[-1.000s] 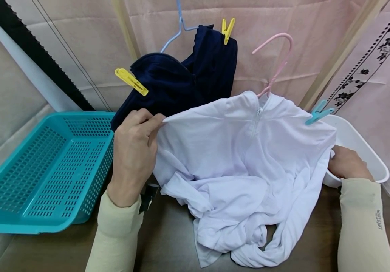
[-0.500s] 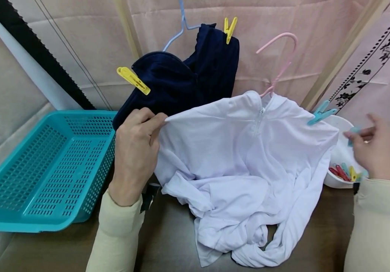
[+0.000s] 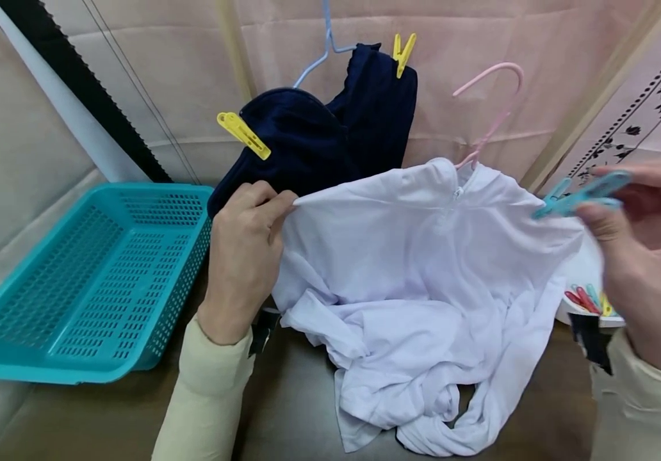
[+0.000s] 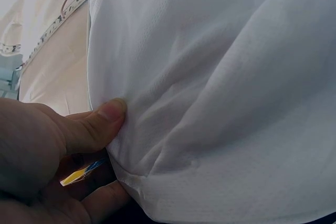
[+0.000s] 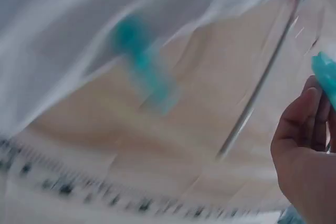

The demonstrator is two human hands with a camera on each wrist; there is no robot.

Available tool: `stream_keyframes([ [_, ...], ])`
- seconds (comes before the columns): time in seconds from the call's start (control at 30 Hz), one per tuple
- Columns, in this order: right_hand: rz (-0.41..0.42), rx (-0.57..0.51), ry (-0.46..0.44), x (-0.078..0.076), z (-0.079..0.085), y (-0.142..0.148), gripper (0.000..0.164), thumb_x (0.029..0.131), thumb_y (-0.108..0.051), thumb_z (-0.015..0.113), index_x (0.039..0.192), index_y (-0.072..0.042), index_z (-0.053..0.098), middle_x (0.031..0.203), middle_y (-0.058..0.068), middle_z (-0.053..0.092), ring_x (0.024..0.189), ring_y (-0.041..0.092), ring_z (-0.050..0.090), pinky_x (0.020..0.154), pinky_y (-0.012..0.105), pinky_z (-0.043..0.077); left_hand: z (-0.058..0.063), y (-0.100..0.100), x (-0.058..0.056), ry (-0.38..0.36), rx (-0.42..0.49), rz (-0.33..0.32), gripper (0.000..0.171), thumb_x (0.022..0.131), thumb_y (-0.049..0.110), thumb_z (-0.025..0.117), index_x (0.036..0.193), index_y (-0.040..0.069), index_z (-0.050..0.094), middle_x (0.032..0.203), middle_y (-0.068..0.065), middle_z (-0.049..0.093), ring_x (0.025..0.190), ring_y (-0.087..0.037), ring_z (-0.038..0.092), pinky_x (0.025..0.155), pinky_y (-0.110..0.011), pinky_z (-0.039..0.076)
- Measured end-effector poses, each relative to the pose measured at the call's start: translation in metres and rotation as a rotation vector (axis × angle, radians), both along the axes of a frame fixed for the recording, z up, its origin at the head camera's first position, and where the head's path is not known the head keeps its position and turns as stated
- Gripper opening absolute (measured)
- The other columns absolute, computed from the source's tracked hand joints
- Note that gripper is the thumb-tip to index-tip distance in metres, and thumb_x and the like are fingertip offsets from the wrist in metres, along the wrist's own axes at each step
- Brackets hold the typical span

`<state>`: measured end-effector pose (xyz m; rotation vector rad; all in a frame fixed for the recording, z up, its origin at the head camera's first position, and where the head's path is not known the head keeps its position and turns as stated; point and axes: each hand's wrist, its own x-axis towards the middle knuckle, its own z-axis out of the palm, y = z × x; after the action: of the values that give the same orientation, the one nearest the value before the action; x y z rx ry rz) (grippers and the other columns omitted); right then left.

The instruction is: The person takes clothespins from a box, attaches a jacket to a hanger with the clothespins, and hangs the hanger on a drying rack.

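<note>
A white zip-neck shirt (image 3: 376, 250) hangs on a pink hanger (image 3: 503, 118), its lower part bunched on the table. My left hand (image 3: 244, 262) pinches the shirt's left shoulder edge; the left wrist view shows the thumb (image 4: 107, 116) pressing on the fabric (image 4: 210, 103). Between thumb and fingers, my right hand (image 3: 653, 262) holds a light-blue clothespin (image 3: 607, 184) near the right shoulder. Another light-blue clothespin (image 5: 142, 66), blurred in the right wrist view, is clipped on that shoulder. In the head view the held clothespin partly covers it.
Behind the shirt, a navy garment (image 3: 313, 141) hangs on a blue hanger (image 3: 326, 45) with yellow clothespins (image 3: 244, 136) at both shoulders. A turquoise basket (image 3: 177, 256) stands at left. Partly hidden at right, a white tub (image 3: 610, 322) contains several colored clothespins (image 3: 584, 299).
My right hand has come up out of the white tub with a light-blue clothespin and moved to the shirt's right shoulder. My left hand keeps its pinch on the shirt; the head view has shifted slightly.
</note>
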<state>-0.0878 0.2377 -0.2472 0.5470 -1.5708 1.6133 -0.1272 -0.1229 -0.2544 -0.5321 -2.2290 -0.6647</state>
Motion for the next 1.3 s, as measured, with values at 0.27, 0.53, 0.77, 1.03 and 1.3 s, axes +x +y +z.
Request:
stream_keyframes([
  [0.27,0.234,0.489,0.004,-0.014,0.053,-0.101,0.018,0.082,0.016,0.073,0.099,0.014,0.067,0.098,0.019,0.073,0.088,0.017,0.068,0.086,0.026,0.056,0.0,0.0,-0.002,0.015,0.002,-0.01,0.016,0.098,0.005,0.066,0.105,-0.001,0.079,0.087,-0.014,0.067,0.082,-0.028,0.059,0.071,-0.036,0.051],
  [0.53,0.256,0.656,-0.004,-0.042,0.058,-0.159,0.006,0.089,-0.002,0.076,0.093,-0.005,0.073,0.09,0.0,0.074,0.082,0.004,0.069,0.08,0.027,0.058,0.0,0.002,0.003,0.019,-0.023,-0.009,0.017,0.099,0.006,0.065,0.106,0.0,0.08,0.086,-0.012,0.065,0.082,-0.027,0.058,0.07,-0.035,0.051],
  [0.77,0.183,0.802,-0.064,-0.053,0.048,-0.169,0.008,0.088,-0.005,0.078,0.091,-0.006,0.071,0.087,0.0,0.071,0.083,0.009,0.066,0.078,0.026,0.055,0.003,0.004,0.004,0.067,-0.055,-0.026,0.017,0.099,0.005,0.064,0.102,0.0,0.08,0.083,-0.011,0.063,0.079,-0.027,0.057,0.069,-0.036,0.05],
  [1.03,0.016,0.986,0.0,-0.042,0.056,-0.145,0.044,0.091,-0.017,0.078,0.132,-0.005,0.067,0.122,0.007,0.074,0.11,0.022,0.065,0.093,0.036,0.051,0.003,0.005,0.003,0.064,-0.038,-0.031,0.016,0.099,0.005,0.065,0.101,0.001,0.08,0.083,-0.011,0.064,0.081,-0.027,0.058,0.071,-0.036,0.052],
  [1.3,-0.257,1.038,-0.036,-0.022,0.068,-0.042,0.007,0.091,-0.021,0.079,0.093,-0.028,0.079,0.078,-0.015,0.069,0.074,-0.006,0.056,0.07,0.011,0.042,0.003,0.006,0.006,0.043,-0.024,-0.051,0.017,0.099,0.005,0.064,0.103,0.001,0.08,0.083,-0.011,0.064,0.082,-0.026,0.057,0.07,-0.034,0.051],
])
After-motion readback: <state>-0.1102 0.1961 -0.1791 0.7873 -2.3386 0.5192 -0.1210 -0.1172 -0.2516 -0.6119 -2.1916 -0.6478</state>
